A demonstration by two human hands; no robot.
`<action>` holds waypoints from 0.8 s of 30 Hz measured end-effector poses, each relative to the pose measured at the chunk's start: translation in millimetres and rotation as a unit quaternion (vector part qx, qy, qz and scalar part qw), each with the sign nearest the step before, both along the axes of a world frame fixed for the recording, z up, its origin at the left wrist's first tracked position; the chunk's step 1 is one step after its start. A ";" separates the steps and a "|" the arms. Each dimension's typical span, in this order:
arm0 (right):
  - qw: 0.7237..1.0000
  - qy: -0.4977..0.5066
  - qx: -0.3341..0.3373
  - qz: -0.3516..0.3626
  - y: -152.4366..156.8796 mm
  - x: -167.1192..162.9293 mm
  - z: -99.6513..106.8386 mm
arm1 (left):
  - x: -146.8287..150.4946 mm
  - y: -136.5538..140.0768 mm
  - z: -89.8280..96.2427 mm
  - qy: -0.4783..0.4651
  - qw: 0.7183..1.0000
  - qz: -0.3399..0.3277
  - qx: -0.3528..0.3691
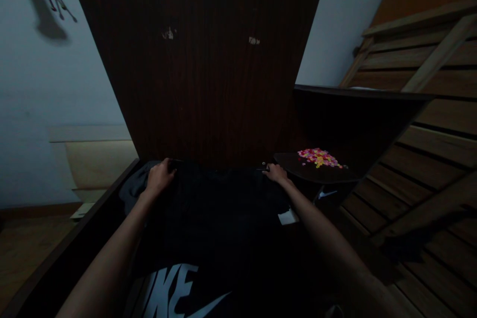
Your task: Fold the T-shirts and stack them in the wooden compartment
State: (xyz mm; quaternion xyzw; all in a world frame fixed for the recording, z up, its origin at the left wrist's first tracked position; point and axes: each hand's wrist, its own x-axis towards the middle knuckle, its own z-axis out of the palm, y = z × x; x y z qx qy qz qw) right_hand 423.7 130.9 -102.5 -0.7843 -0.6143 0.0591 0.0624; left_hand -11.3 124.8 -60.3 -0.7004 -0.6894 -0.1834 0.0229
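Observation:
A black Nike shirt point(219, 218) lies spread in front of me, its white lettering and swoosh point(167, 288) nearest to me and reading upright. My left hand point(160, 177) is closed on the cloth at the far left, near the shoulder, with a bunched sleeve point(130, 190) beside it. At the far right, my right hand point(276, 173) pinches the shirt's upper edge. Dim light hides the fingertips' exact hold and much of the dark cloth. A white piece point(288, 216) shows by the shirt's right side, under my right forearm.
A tall dark wooden panel point(216, 69) rises behind the shirt. To the right, a low shelf point(316, 175) carries a heap of small pink and yellow pieces point(319, 157). Wooden slats point(439, 149) stand farther right. A raised dark edge point(82, 228) borders the left side.

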 end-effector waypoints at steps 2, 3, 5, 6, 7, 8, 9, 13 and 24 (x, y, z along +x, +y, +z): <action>0.999 0.004 -0.044 0.006 1.0 -0.4 -1.4 | 6.4 -6.6 0.7 0.043 0.998 0.005 0.047; 0.998 0.011 -0.063 0.011 1.9 0.4 -0.3 | 10.4 -10.2 0.8 0.064 0.995 0.004 0.078; 0.995 0.030 -0.093 0.026 4.2 3.5 5.2 | 21.0 -16.8 -0.6 0.101 0.986 -0.020 0.131; 0.993 0.040 -0.105 0.034 5.6 5.4 9.2 | 27.8 -19.5 -2.4 0.115 0.982 -0.044 0.142; 0.991 0.052 -0.118 0.043 7.0 7.1 13.5 | 35.7 -21.7 -5.1 0.125 0.979 -0.075 0.143; 0.988 0.064 -0.129 0.051 8.4 8.2 17.8 | 44.4 -23.2 -8.7 0.132 0.976 -0.108 0.135; 0.986 0.073 -0.139 0.056 9.5 8.4 21.9 | 53.8 -24.1 -13.5 0.135 0.974 -0.139 0.120; 0.980 0.143 -0.119 0.076 10.6 -2.9 32.5 | 91.5 -22.6 -41.7 0.102 0.972 -0.207 0.033; 0.843 0.490 -0.060 0.213 -20.1 -42.7 -15.8 | 137.1 -38.1 -112.4 0.017 0.951 -0.300 -0.076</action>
